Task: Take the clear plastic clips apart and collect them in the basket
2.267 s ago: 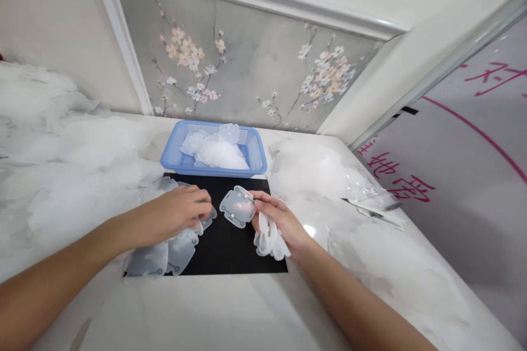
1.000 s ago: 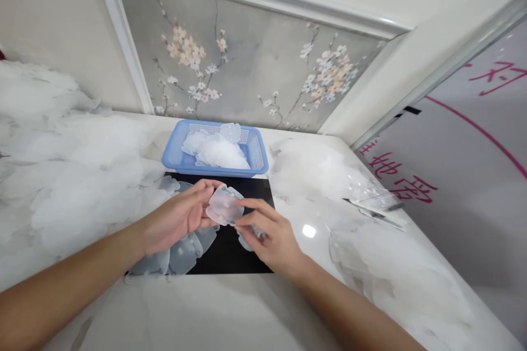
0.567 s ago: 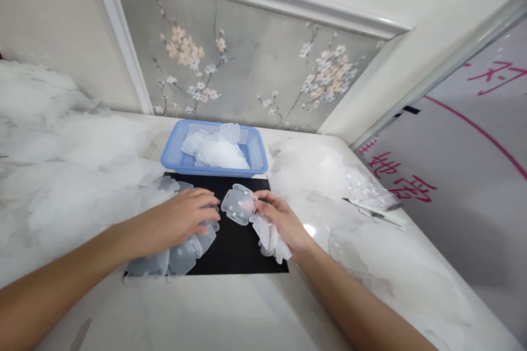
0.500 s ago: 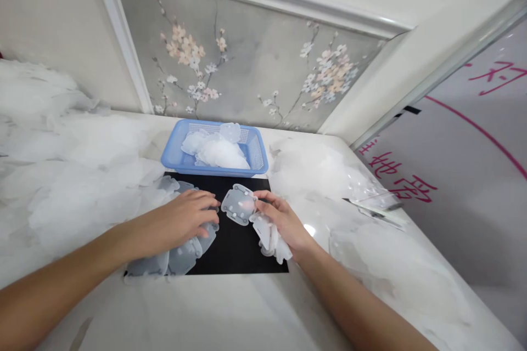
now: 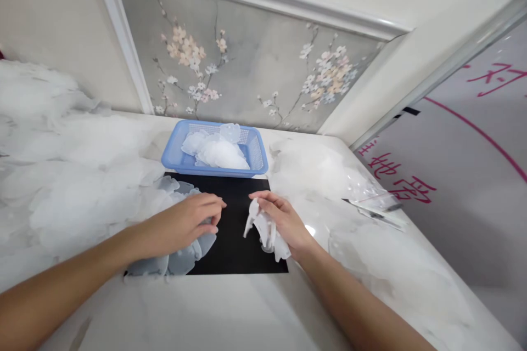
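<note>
In the head view, my right hand [image 5: 282,219] grips a bunch of thin, translucent plastic pieces [image 5: 267,230] with scalloped edges, held over the right part of a black mat [image 5: 230,252]. They hang tilted from the thumb and fingers, mostly edge-on to me. My left hand [image 5: 195,219] hovers at the mat's left half, fingers bent forward and thumb apart, with nothing visible in it. Beneath and beside it lie several loose plastic pieces [image 5: 183,260] of the same kind, overlapping; the hand and forearm cover some of them.
A blue basket [image 5: 173,160] behind the mat holds more of these pieces. Large heaps of pieces lie at left [image 5: 74,186] and right [image 5: 313,167]. A clear plastic bag [image 5: 373,192] rests near the right edge. Behind stands a wall with a flower panel [image 5: 255,55].
The plastic piece that lay flat between my hands has swung up against the bunch in my right hand. My left hand has shifted slightly right, its fingers closer together.
</note>
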The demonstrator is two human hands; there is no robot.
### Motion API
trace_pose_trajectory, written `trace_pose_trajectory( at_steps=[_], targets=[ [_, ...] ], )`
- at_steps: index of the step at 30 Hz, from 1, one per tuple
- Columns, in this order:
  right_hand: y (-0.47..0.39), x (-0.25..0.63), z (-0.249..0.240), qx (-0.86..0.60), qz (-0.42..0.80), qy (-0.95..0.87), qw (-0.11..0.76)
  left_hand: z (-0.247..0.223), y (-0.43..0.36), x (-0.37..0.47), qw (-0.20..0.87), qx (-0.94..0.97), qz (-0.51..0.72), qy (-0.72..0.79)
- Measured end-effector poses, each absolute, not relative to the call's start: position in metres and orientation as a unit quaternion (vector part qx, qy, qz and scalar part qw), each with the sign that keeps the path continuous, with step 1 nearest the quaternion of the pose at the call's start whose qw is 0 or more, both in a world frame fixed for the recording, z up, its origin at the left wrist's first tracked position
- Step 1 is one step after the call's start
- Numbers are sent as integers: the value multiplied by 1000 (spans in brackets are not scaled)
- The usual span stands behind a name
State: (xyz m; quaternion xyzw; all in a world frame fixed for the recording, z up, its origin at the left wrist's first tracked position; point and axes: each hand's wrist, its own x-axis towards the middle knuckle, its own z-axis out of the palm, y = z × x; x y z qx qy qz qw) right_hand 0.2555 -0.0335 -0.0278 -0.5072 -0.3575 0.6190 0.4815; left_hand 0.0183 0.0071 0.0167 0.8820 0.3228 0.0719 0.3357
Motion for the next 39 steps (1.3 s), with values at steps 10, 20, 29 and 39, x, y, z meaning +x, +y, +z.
trace_pose_trajectory(
  at_steps=[10,20,29,39],
  targets=[
    [-43,257,-24,-490,312,-652,487,16,11,23,687,498,270,455],
    [-51,248,-35,-433,172,-765,445,20,9,28,754,436,250,423],
    [-50,246,-25,-459,379,-648,474,20,5,25,602,624,225,444],
    [-33,254,-27,-449,710,-282,464,-6,24,5,138,938,47,315]
  ],
)
